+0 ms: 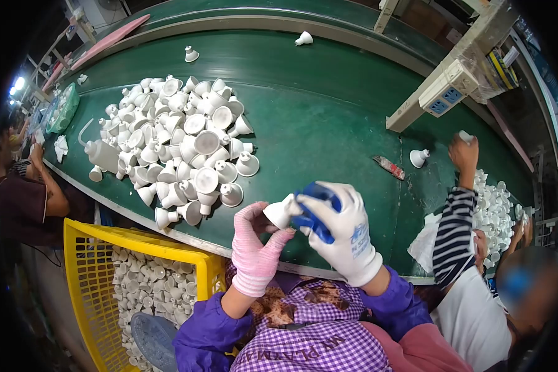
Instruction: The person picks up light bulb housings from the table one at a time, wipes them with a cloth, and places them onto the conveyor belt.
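Power strip (447, 87) – on post (408, 111) | pink panel (110, 42) | striped-sleeved co-worker (476, 316) – right

Purple checkered apron (310, 347): dark capitals, "PLAZM" legible, neighbouring letters unclear. Right glove (347, 232): blue print on back, too small and blurred to read. Red-and-white cutter (389, 167) on worktop (316, 124): markings illegible.

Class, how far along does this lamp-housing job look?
Possibly done: lamp housings in the yellow crate. In hand: one white housing, between left hand and right hand. Probably left: the pile on the green belt, though which batch is finished can't be told.
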Motion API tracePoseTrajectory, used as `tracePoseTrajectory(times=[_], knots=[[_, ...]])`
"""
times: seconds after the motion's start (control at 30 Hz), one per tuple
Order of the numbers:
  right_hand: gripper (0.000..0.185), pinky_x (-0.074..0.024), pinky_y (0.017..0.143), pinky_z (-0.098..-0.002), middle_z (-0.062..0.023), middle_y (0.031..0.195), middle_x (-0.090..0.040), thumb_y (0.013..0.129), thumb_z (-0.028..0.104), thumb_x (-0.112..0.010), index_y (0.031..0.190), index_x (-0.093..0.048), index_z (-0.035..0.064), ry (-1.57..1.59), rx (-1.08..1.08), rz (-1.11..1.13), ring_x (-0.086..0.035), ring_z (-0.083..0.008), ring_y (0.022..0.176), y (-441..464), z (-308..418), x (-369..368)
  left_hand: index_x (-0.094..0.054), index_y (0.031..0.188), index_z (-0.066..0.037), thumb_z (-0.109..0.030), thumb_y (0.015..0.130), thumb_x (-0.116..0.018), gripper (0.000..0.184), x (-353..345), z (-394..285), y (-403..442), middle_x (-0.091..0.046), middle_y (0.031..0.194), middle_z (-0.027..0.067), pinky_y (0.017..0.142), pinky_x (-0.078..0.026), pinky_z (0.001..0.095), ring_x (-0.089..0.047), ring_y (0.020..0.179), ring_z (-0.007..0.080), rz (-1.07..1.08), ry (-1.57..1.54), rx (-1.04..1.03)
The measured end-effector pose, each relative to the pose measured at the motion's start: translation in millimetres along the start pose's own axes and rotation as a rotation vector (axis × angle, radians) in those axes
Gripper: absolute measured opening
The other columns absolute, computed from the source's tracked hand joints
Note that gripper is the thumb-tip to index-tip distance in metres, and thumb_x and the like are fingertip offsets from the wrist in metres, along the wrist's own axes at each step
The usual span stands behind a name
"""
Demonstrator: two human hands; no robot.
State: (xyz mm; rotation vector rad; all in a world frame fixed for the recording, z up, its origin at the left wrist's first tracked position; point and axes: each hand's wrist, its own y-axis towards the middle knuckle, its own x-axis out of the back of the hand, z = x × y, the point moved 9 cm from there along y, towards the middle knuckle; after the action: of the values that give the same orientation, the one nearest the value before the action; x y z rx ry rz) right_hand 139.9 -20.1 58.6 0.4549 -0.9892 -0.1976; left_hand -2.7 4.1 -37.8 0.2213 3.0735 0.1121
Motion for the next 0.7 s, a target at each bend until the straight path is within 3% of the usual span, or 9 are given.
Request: tracePoseTrajectory(times=[0.07,0.13,0.17,0.27,0.3,0.4,0.5,0.67,0.7], knots=[[0.038,-0.0427,0.079,-0.0403,-0.0063,0.108,-0.057,0.065,0.014,-0.071,0.102,-0.065,0.0181,-0.099,0.126,0.071,-0.055,-0.0266,0.098,0,15,-7,-0.044,0.119,-0.001,-0.007,0.073,-0.077,0.057,2,2,0,-0.058,0.102,0.0106,0.079,-0.049,0.0284,-0.059,0.090,0.0151,0.003,0.106,0.013],[0.027,-0.0427,0.076,-0.0392,-0.0061,0.103,-0.058,0.069,0.015,-0.065,0.096,-0.065,0.0180,-0.157,0.192,0.107,-0.056,-0.0270,0.096,2,21,-13,-0.049,0.116,-0.002,-0.009,0.068,-0.080,0.058,-7,-12,1,-0.061,0.106,0.0136,0.080,-0.051,0.0328,-0.062,0.095,0.0231,0.098,0.457,-0.130],[0.027,-0.0427,0.076,-0.0392,-0.0061,0.103,-0.058,0.069,0.015,-0.065,0.096,-0.065,0.0180,-0.156,0.188,0.105,-0.056,-0.0270,0.096,6,17,-13,-0.049,0.116,-0.002,-0.009,0.068,-0.080,0.058,-6,-14,2,-0.061,0.106,0.0136,0.080,-0.051,0.0328,-0.062,0.095,0.0231,0.102,0.459,-0.130],[0.012,-0.0452,0.071,-0.0406,-0.0077,0.089,-0.060,0.072,0.017,-0.065,0.084,-0.064,0.0141,-0.148,-0.031,0.178,-0.058,-0.0292,0.087,19,-24,-22,-0.054,0.112,-0.001,-0.004,0.062,-0.080,0.056,-24,-45,-4,-0.060,0.113,0.0182,0.086,-0.049,0.0368,-0.061,0.098,0.0349,0.172,0.695,-0.452],[0.009,-0.0467,0.068,-0.0376,-0.0086,0.085,-0.061,0.079,0.017,-0.064,0.086,-0.066,0.0130,0.077,-0.028,0.155,-0.058,-0.0266,0.079,20,-43,-27,-0.054,0.111,0.000,-0.003,0.064,-0.078,0.053,-29,-50,-5,-0.060,0.111,0.0164,0.085,-0.049,0.0351,-0.062,0.096,0.0311,0.181,0.686,-0.463],[0.020,-0.0448,0.067,-0.0263,-0.0023,0.086,-0.064,0.090,0.022,-0.062,0.098,-0.065,0.0039,1.025,-0.705,0.227,-0.055,-0.0136,0.074,2,-94,-47,-0.052,0.115,0.000,-0.002,0.071,-0.076,0.050,-12,-9,2,-0.061,0.108,0.0131,0.081,-0.051,0.0302,-0.063,0.090,0.0196,0.149,0.388,-0.088],[0.030,-0.0439,0.070,-0.0242,-0.0023,0.094,-0.061,0.094,0.030,-0.057,0.104,-0.061,0.0017,1.480,-0.704,0.157,-0.053,-0.0101,0.077,-16,-110,-60,-0.047,0.118,0.003,0.002,0.077,-0.072,0.049,-6,21,8,-0.057,0.101,0.0082,0.073,-0.051,0.0236,-0.059,0.082,0.0101,0.052,-0.071,0.236],[0.034,-0.0434,0.072,-0.0251,-0.0030,0.097,-0.058,0.094,0.034,-0.057,0.108,-0.059,0.0024,1.693,-0.788,0.083,-0.052,-0.0111,0.082,-22,-124,-69,-0.044,0.121,0.002,-0.007,0.080,-0.070,0.049,-40,10,74,-0.055,0.105,0.0075,0.072,-0.048,0.0212,-0.054,0.081,0.0078,0.155,-0.011,0.187],[0.035,-0.0431,0.072,-0.0256,-0.0028,0.098,-0.057,0.094,0.034,-0.056,0.110,-0.058,0.0026,1.785,-0.771,0.062,-0.052,-0.0117,0.083,-19,-123,-68,-0.040,0.129,0.001,-0.008,0.079,-0.072,0.060,-45,-4,104,-0.055,0.107,0.0090,0.075,-0.049,0.0231,-0.055,0.087,0.0091,0.132,0.023,0.027]])
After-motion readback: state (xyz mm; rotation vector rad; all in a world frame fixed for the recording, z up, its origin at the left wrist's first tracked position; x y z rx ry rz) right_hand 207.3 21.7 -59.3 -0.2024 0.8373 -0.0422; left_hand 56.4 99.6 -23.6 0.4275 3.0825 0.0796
